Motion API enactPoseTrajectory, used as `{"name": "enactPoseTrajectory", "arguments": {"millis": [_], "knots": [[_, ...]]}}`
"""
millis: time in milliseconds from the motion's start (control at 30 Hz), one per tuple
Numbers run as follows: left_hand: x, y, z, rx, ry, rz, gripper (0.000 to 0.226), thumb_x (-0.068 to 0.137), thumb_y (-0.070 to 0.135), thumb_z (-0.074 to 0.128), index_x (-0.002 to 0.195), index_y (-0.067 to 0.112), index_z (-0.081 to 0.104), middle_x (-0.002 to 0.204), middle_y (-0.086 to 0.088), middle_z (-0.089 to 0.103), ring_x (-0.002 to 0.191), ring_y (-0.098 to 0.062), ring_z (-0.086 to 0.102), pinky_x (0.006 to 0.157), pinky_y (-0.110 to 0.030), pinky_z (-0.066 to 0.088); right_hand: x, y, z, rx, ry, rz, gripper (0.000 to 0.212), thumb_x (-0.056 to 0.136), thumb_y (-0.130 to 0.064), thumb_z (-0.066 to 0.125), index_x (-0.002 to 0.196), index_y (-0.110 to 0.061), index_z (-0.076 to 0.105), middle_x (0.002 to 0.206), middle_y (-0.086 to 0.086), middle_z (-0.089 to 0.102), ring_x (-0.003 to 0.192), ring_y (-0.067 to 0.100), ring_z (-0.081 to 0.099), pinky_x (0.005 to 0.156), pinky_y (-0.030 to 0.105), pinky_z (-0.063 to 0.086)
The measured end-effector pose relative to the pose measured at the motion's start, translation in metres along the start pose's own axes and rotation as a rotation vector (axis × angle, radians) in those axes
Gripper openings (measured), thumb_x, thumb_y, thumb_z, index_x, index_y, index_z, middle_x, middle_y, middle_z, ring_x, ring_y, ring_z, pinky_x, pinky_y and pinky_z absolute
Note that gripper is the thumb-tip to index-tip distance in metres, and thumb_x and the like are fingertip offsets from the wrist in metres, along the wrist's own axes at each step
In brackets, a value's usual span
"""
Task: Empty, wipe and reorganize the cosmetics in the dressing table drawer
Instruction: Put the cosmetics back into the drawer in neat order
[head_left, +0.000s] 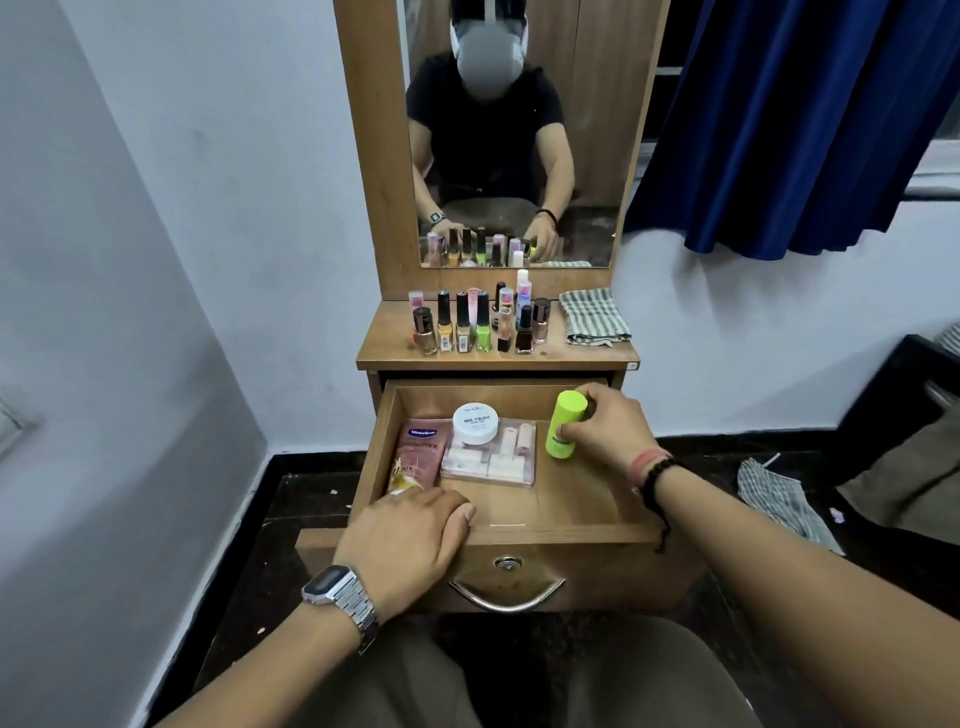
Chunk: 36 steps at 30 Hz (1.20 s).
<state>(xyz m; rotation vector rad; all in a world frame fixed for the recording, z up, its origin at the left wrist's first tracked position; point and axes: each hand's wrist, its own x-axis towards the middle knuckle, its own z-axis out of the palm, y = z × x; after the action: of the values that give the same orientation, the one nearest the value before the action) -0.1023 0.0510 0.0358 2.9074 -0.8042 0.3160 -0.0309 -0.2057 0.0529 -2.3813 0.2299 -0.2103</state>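
Brown wood drawer (582, 530) pulled out toward me, chrome handle (506, 592) on its front. My left hand (410, 535) lies flat over the front left rim, fingers (457, 512) loosely curled and grasping nothing; steel watch (340, 597) on that wrist. My right hand (605, 428) reaches into the drawer's right side, its fingers clenched around a lime-green bottle (563, 423), which stands nearly upright with its base at the drawer floor; I cannot tell whether it touches. Left in the drawer: pink tube (418, 457) along the left wall, clear plastic case (493, 460) just beside it, white nail-polish jar (475, 423) resting on the case's far end. Beyond, on the bench (550, 351) top: a cluster of nail polish bottles (480, 325) standing upright, and a folded striped cloth (595, 317) at the right. Behind them, the mirror (514, 130) reflects the bottles and my arms.
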Motion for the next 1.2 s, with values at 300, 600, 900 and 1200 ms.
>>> {"name": "enactPoseTrajectory", "arguments": {"millis": [300,600,900,1200], "knots": [[-0.001,0.004,-0.005,0.13,0.031,-0.008,0.046,0.091,0.045,0.022,0.075,0.032,0.063,0.067,0.013,0.063,0.061,-0.006,0.06,0.049,-0.02,0.041,0.02,-0.025,0.031,-0.064,-0.041,-0.091,0.036,0.068,-0.024,0.079,0.1,-0.023,0.064,0.096,-0.001,0.068,0.087,0.015,0.058,0.071,0.023,0.041],[-0.001,0.003,0.004,0.077,0.014,-0.04,0.048,0.096,0.047,0.012,0.098,0.028,0.056,0.097,0.006,0.064,0.089,-0.018,0.06,0.067,-0.031,0.04,-0.015,-0.07,0.066,-0.097,-0.321,-0.302,0.034,0.066,-0.02,0.081,0.097,-0.021,0.066,0.094,-0.001,0.069,0.083,0.015,0.062,0.074,0.025,0.048],[-0.001,0.002,0.007,0.065,0.003,-0.039,0.053,0.094,0.048,0.006,0.098,0.028,0.055,0.101,0.006,0.063,0.092,-0.017,0.058,0.073,-0.031,0.042,-0.012,-0.07,0.089,-0.19,-0.328,-0.298,0.04,0.069,-0.019,0.08,0.105,-0.02,0.064,0.101,-0.001,0.068,0.086,0.011,0.054,0.06,0.019,0.032],[-0.002,0.001,0.007,0.047,0.012,-0.026,0.056,0.094,0.048,0.004,0.103,0.029,0.056,0.103,0.007,0.064,0.093,-0.016,0.059,0.073,-0.03,0.041,-0.01,-0.066,0.089,-0.226,-0.427,-0.353,0.06,0.071,-0.026,0.082,0.123,-0.019,0.055,0.12,0.001,0.062,0.11,0.018,0.057,0.09,0.028,0.046]]}}
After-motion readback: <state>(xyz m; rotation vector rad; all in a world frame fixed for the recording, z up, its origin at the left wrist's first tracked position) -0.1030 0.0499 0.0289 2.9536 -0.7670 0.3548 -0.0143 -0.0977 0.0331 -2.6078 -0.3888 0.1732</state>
